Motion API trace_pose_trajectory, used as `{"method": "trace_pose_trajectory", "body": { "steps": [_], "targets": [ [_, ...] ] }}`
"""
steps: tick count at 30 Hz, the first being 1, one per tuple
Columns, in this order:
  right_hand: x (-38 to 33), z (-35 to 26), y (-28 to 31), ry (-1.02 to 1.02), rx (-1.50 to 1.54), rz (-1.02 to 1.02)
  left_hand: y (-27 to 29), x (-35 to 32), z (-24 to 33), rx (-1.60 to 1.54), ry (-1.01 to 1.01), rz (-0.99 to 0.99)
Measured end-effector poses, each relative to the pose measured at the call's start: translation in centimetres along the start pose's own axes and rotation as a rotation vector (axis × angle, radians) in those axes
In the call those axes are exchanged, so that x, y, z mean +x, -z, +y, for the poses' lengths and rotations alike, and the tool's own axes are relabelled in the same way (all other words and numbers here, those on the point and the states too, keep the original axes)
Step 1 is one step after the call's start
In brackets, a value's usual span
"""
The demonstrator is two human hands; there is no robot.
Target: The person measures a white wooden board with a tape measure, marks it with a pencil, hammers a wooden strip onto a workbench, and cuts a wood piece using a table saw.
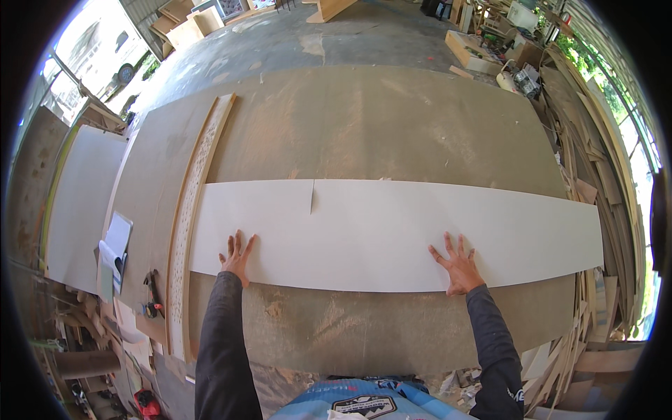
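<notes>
A long white panel [392, 231] lies crosswise on a large brown board surface [364, 126]. From its far edge a short dark slit or line [312, 197] runs partway in. My left hand [238, 257] lies on the panel's near edge toward the left, fingers spread. Farther right, my right hand [457, 264] rests flat on the same near edge, its fingers also apart. Neither hand grips anything. Against the panel's left end lies a long narrow wooden strip [199, 175] with a patterned middle band, running away from me.
Left of the strip lie a dark tool with red parts [152, 297] and an open notebook [116, 241]. A second white panel [84, 203] stands farther left. Stacked wood strips [595, 154] line the right side. Wooden pieces [472, 52] lie on the floor beyond.
</notes>
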State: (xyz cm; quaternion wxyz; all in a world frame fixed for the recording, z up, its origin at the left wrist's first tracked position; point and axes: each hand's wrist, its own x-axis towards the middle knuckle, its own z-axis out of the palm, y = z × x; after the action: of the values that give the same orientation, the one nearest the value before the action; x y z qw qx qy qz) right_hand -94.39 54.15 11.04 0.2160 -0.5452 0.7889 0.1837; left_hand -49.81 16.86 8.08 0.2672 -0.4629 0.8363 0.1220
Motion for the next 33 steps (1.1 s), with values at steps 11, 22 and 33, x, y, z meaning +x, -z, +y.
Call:
{"method": "trace_pose_trajectory", "body": {
  "steps": [11, 22, 33],
  "targets": [
    [0.4, 0.2, 0.0, 0.015, -0.014, 0.004, -0.3, 0.7, -0.5, 0.041, 0.005, 0.003],
    [1.3, 0.6, 0.5, 0.013, -0.022, 0.011, 0.7, 1.2, 0.0, 0.006, 0.015, -0.001],
    [2.1, 1.1, 0.9, 0.010, -0.030, 0.012, 0.7, 2.2, -0.2, 0.027, -0.006, 0.015]
  ]
}}
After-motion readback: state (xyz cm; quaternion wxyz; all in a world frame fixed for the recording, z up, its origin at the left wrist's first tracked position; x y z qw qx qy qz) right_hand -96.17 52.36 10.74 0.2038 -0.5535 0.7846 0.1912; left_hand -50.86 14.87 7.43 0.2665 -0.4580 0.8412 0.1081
